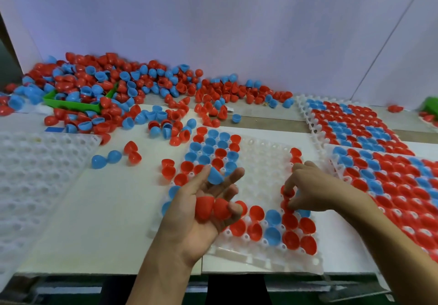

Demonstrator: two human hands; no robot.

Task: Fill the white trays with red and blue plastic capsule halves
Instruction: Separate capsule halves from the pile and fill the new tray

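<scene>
My left hand (201, 209) lies palm up over the near left corner of the partly filled tray (265, 162), fingers loosely curled around three capsule halves: a blue half (214, 175) sits against the fingertips, and two red halves (213, 207) rest side by side in the palm, held in by the thumb. My right hand (310, 188) is over the tray's right side, its fingertips pinching a red half (288, 193) just above a socket there.

The tray under both hands is white with rows of round sockets. Its far left block is filled with blue and red halves, its near rows are filled mostly red with two blue ones, a few red halves stand along the right edge, and the middle sockets are bare.

To the right lie two full trays, the nearer (391, 186) touching the working tray's right edge and the farther (350, 124) behind it, both packed in red and blue. On the left is an unfilled white tray (35, 174). Between it and the working tray a few loose halves (116, 156) sit on the white tabletop (106, 209). Along the back wall sprawls a big heap of red and blue halves (118, 91), half burying a green bin (71, 103).
</scene>
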